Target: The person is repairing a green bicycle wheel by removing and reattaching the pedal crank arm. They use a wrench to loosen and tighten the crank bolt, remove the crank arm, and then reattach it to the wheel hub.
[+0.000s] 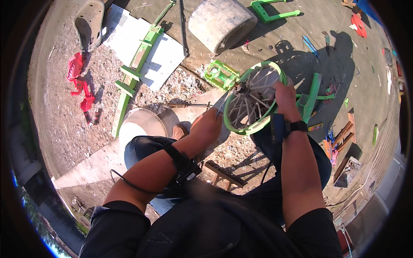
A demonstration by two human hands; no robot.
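My right hand (285,98) grips the rim of a small green-rimmed wheel (263,127), which stands tilted before my knees. The wheel has pale spokes and a dark hub (242,88). Closed around a slim grey metal tool (222,104), my left hand (207,126) sits just left of the wheel. The tool points up toward the hub; its exact kind and whether it touches the hub cannot be told. Beyond the hub lies a bright green openwork piece (220,74). A long thin tool with a brownish handle (177,105) rests on the ground left of my left hand.
A long green metal frame (132,75) lies across white panels (161,60). Farther off stands a pale cylindrical block (222,25). Red parts (76,69) are at left, a grey seat-like shell (89,25) behind them. Right lie a green tubular part (311,96) and blue-handled pliers (310,46).
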